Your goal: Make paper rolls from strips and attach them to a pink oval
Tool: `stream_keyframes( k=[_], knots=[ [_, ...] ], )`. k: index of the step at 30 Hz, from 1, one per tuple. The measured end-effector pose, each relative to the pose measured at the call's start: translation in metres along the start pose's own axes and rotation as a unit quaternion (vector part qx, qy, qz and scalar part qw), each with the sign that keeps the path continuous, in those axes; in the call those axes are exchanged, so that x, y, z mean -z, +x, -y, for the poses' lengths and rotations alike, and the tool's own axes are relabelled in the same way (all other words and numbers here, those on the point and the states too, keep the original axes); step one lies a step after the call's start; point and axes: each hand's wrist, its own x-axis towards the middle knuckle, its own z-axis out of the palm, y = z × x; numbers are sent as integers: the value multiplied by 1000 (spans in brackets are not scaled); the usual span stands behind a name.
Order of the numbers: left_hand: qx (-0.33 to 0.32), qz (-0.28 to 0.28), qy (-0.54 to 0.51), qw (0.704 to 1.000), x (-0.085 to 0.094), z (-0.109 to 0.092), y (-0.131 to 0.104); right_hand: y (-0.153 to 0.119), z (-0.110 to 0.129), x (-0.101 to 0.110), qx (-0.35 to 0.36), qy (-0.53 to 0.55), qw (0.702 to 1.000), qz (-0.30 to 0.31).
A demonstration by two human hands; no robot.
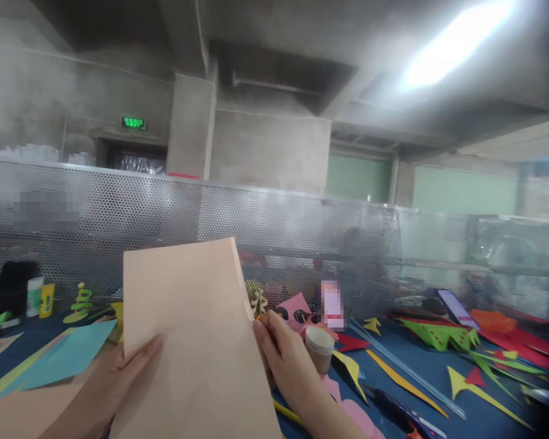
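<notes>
A large sheet of peach-coloured card (187, 341) stands upright in front of me, with a narrow strip along its upper right edge turned at an angle. My left hand (119, 372) grips the card's left side, thumb flat on the near face and the other fingers hidden behind. At the right edge, my right hand (286, 350) is closed, its thumb and bent fingers pinching the edge just below the strip. A small bit of orange-yellow shows by those fingers; I cannot make out what it is.
Blue paper (71, 353) and a glue stick (35, 297) lie left. On the right are a tape roll (319, 349), a clear ruler (412, 372), a dark-handled tool (400, 411), a green paper crown (439, 334) and paper scraps. A perforated metal screen (265, 213) stands behind.
</notes>
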Motion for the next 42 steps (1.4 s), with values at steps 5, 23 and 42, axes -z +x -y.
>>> stream_keyframes(
  k=[5, 23, 42],
  knots=[
    [5, -9, -24, 1000, -1, 2, 1, -1, -3, -2, -4, 4, 999, 45],
    [6, -107, -19, 994, 12, 4, 13, 0, -23, -16, -51, -33, 995, 74],
    [-43, -157, -81, 983, 26, -2, 33, -6, -63, 30, -162, -456, 801, 353]
  ],
)
